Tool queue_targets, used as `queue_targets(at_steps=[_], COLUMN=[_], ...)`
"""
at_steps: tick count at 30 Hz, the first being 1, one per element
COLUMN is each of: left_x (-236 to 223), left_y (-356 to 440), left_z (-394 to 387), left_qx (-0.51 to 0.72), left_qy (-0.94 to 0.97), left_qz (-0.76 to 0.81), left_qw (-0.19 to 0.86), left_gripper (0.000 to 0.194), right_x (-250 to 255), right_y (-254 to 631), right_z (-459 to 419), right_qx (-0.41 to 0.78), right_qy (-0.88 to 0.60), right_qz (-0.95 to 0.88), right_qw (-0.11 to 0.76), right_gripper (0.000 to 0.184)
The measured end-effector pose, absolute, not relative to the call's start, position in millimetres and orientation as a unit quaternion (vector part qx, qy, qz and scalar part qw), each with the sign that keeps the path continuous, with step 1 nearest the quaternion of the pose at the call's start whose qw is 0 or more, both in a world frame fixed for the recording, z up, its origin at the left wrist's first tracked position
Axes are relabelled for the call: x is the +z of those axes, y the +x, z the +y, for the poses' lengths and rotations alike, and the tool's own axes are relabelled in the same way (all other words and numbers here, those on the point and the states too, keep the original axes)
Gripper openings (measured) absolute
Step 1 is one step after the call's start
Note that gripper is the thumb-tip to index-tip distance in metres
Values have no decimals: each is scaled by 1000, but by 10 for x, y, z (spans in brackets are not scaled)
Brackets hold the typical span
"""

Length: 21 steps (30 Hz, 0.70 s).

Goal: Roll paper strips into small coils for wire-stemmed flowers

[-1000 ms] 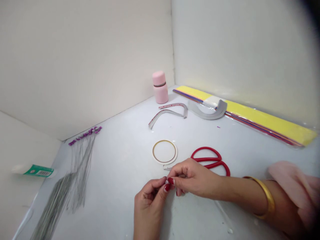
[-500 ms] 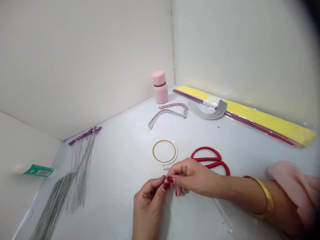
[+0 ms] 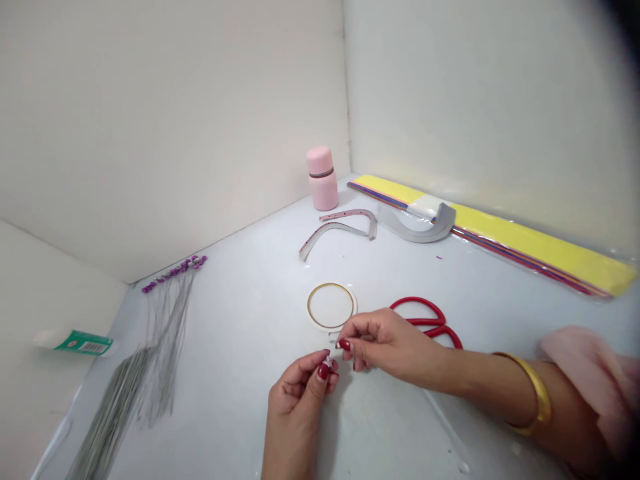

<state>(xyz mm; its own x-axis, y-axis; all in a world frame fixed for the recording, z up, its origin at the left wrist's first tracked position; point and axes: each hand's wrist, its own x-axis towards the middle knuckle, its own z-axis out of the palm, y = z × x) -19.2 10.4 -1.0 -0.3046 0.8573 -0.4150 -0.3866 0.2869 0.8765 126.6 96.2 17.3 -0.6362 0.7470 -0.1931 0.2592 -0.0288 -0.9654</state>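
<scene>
My left hand [image 3: 296,393] is low in the middle, its thumb and forefinger pinched on a tiny pale piece [image 3: 327,362] that I cannot name. My right hand [image 3: 385,347] comes in from the right, wearing a gold bangle [image 3: 537,393]. Its fingers are pinched too, just up and right of the left fingertips; what they hold is too small to see. Right behind both hands lies a thin roll of tape [image 3: 331,306] with a gold inner ring. Red-handled scissors [image 3: 425,320] lie partly hidden behind my right hand.
A pink bottle [image 3: 323,178] stands in the far corner. Curved plastic strips [image 3: 340,230] and a grey curved strip [image 3: 425,223] lie near it. A pack of yellow paper strips [image 3: 525,243] runs along the right wall. Thin wires with purple beads [image 3: 155,333] and a glue tube [image 3: 75,342] lie left.
My two hands, pinched together before, have drawn slightly apart; the right fingertips moved up and right. The view shifted down a little.
</scene>
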Motion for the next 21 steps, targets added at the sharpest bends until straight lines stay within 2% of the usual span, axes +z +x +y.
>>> queue_targets(at_steps=[5,9,14,18,21], left_x=[11,39,92,81,43], left_y=[-181,-183,-252,-314,-308], left_z=[122,128,105,69,54], left_qx=[595,614,629,643,652], left_qy=[156,142,102,108,143], left_qz=[565,547,505,457,438], left_qw=[550,551,582,605,602], left_gripper=[27,25,24,18,18], right_x=[248,203,112,132,199], right_y=[1440,1561,1559,1506,1490], right_z=[1292,1528,1575,1440,1304], right_qx=[321,164,126,155,179], right_qy=[-441,-493,-487,-456,-437], right_qz=[-798,-821,-828,-830,-837], right_qw=[258,236,248,281,275], right_gripper=[22,26,22,24,24])
